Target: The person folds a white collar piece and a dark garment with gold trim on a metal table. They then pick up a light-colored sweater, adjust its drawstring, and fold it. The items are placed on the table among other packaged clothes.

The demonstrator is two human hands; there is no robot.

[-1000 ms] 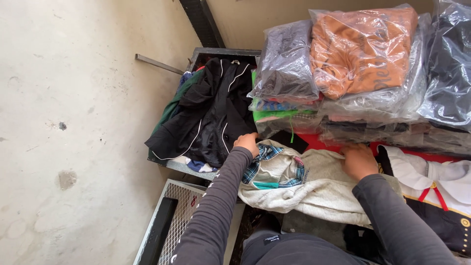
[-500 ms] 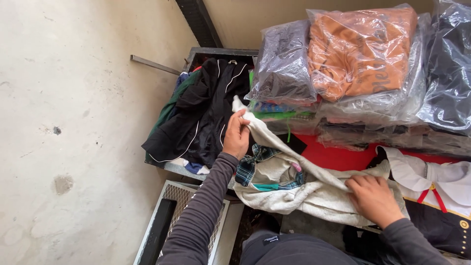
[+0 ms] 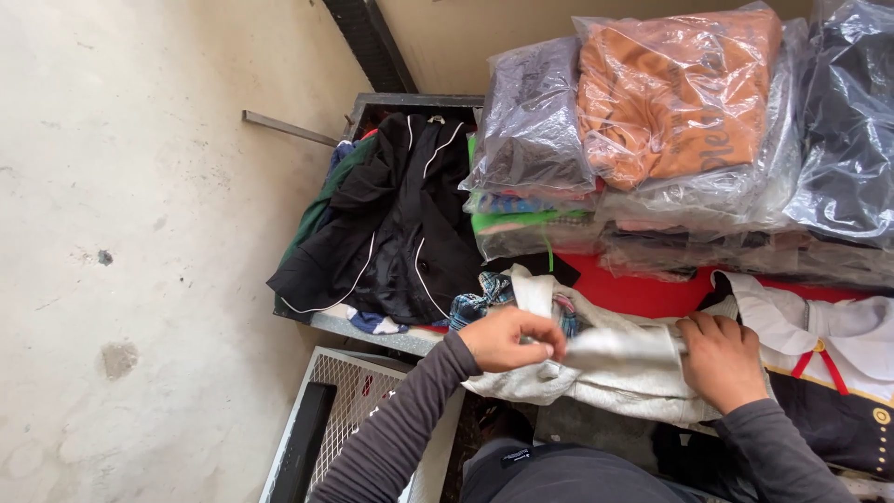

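Observation:
A cream-coloured garment (image 3: 596, 382) lies bunched at the near edge of a red-topped table (image 3: 643, 293), with a blue plaid cloth (image 3: 475, 307) tucked into it. My left hand (image 3: 507, 337) is closed around a fold of this garment. My right hand (image 3: 722, 359) grips the same fold a little further right, and the cloth is pulled taut between them. Both arms wear dark grey sleeves.
A black jacket with white piping (image 3: 400, 224) lies heaped on the table's left end. Stacks of plastic-bagged clothes, grey (image 3: 535, 121), orange (image 3: 684, 93) and dark (image 3: 852, 121), fill the back. A white-and-black garment with red trim (image 3: 829, 354) lies at right. A wire-mesh rack (image 3: 345, 410) stands below, beside the concrete floor (image 3: 130, 251).
My left hand has come down from the raised garment edge to the near side. My right hand moved up left, and both now hold one taut fold.

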